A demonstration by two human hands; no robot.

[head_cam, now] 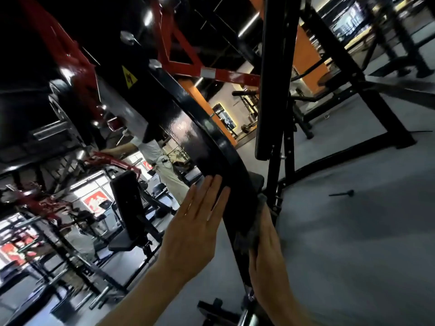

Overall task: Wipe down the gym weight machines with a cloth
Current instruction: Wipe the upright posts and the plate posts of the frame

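Note:
A curved black steel beam [188, 135] of a weight machine runs from upper left down to the bottom centre of the head view. My left hand [193, 229] lies flat against the beam's left face, fingers straight and together, holding nothing. My right hand [268, 252] presses a dark grey cloth [253, 229] against the beam's right side, lower down. The cloth is crumpled under the fingers and partly hidden by the hand.
A black padded upright [273, 78] stands just right of the beam. Red machine arms [70, 57] hang upper left. A black seat [124, 208] and a person in light clothes [162, 165] are behind on the left. Grey floor [353, 231] with a small black pin [343, 193] spreads right.

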